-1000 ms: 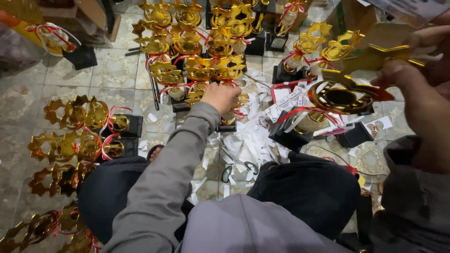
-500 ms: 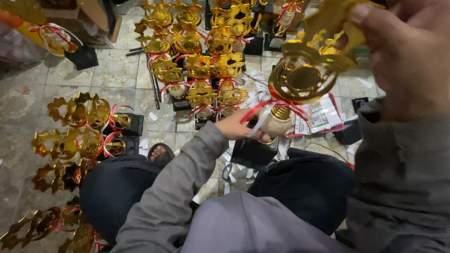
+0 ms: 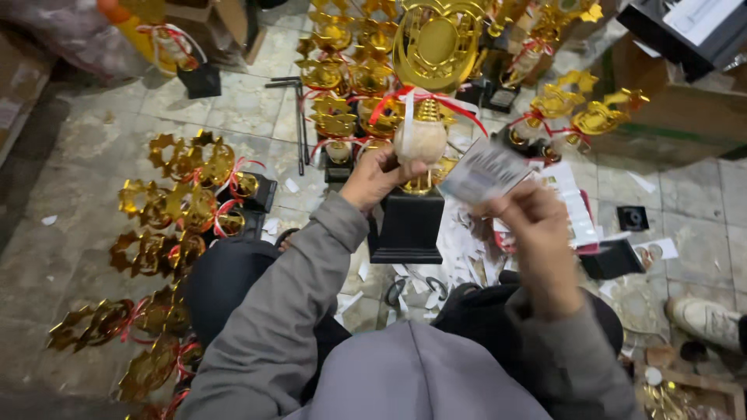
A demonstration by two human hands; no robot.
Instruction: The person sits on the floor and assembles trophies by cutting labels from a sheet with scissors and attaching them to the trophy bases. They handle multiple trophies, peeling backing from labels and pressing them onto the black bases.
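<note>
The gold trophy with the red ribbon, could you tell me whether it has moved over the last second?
Yes. The gold trophy moved left, from the right edge to in front of the floor trophies.

The left arm is stretched forward, its grip (image 3: 379,176) curled closed. The right grip (image 3: 527,222) is raised nearer the body, fingers (image 3: 498,204) pinched together.

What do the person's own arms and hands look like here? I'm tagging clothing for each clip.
Both arms wear long grey sleeves of a soft, sweatshirt-like fabric: left sleeve, right sleeve. The cuffs end at the wrists. The left hand and right hand are bare, with no gloves. No rings, watch or markings show.
</note>
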